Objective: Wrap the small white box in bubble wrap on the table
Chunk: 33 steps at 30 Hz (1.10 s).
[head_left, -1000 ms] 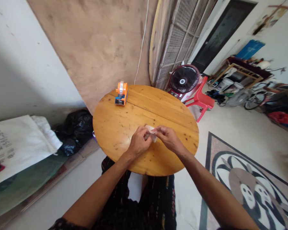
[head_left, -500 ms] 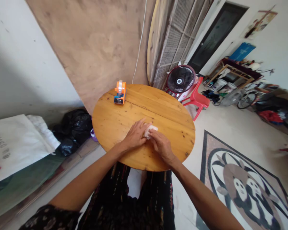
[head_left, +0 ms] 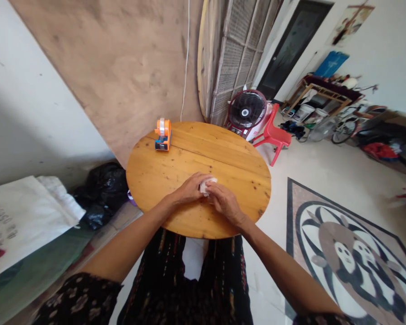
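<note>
Over the near half of the round wooden table (head_left: 176,171), my two hands meet around a small crumpled white bundle (head_left: 207,185), which looks like tissue or thin plastic. My left hand (head_left: 191,188) curls about its left side, fingers closed on it. From the right, my right hand (head_left: 226,201) pinches the bundle's near edge. The fingers cover much of it, and whether anything lies inside is hidden. An orange tape dispenser (head_left: 163,134) with a roll of clear tape stands near the table's far left edge, apart from both hands.
Behind the table are a dark red fan (head_left: 245,110) and a red plastic chair (head_left: 273,133). Black plastic bags (head_left: 103,192) and a white printed sack (head_left: 27,216) lie to the left. A wooden board (head_left: 122,58) leans at the back. A panda floor mosaic (head_left: 352,253) lies right.
My left hand's fingers have curled in more around the white bundle. Both hands stay together over the table, while the whole view has shifted slightly.
</note>
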Tool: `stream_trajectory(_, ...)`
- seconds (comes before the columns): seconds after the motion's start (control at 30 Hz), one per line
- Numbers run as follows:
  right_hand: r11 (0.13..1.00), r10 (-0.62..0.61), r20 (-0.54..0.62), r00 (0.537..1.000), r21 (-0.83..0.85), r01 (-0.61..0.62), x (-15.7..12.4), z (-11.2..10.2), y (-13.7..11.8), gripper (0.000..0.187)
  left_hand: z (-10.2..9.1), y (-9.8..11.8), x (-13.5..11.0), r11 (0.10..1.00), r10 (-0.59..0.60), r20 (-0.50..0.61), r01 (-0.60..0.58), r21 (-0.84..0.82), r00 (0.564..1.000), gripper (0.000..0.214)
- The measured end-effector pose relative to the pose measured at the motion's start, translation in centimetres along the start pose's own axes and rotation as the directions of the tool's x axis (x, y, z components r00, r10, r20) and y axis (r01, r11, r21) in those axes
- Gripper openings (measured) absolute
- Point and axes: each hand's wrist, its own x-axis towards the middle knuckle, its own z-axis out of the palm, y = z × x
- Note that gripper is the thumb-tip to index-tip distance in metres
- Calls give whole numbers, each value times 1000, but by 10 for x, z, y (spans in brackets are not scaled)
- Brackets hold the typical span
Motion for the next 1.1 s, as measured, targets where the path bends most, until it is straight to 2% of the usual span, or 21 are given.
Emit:
stream_trajectory(0.1, 993, 34, -12, 999, 112, -33, 2, -16, -4, 35, -3, 20, -1, 993, -91, 30, 93, -76, 995, 47)
stream_trajectory(0.23, 965, 133, 85, 988, 215, -148, 2, -37, -10, 54, -2, 43, -4, 927, -268, 126, 292, -236, 955, 34)
stream_trajectory(0.33, 957, 182, 121, 976, 208, -204, -1, -40, -11, 61, 1, 50, -5, 863, -390, 160, 420, -280, 907, 31)
stream_trajectory(0.43, 940, 233, 132, 964, 223, -257, -2, -37, -10, 59, 1, 53, -10, 834, -434, 203, 476, -277, 878, 33)
stream_trajectory(0.53, 867, 306, 198, 931, 347, -358, -3, -32, -9, 61, -6, 55, -19, 846, -415, 239, 469, -254, 878, 38)
stream_trajectory(0.63, 702, 358, 297, 885, 540, -465, -3, -28, -7, 62, -10, 55, -28, 887, -346, 223, 395, -240, 911, 38)
stream_trajectory(0.73, 565, 357, 351, 866, 657, -499, -2, -24, -6, 61, -7, 52, -34, 898, -277, 195, 326, -296, 941, 39)
stream_trajectory(0.83, 557, 355, 339, 871, 672, -488, -1, -21, -9, 56, 1, 48, -35, 871, -258, 168, 304, -386, 951, 40)
stream_trajectory(0.93, 558, 337, 340, 878, 679, -478, -1, -22, -10, 50, 6, 47, -35, 865, -260, 133, 292, -409, 957, 37)
stream_trajectory(1.1, 496, 369, 320, 873, 727, -476, -6, -22, 2, 48, 7, 42, -39, 808, -322, 125, 341, -480, 938, 41)
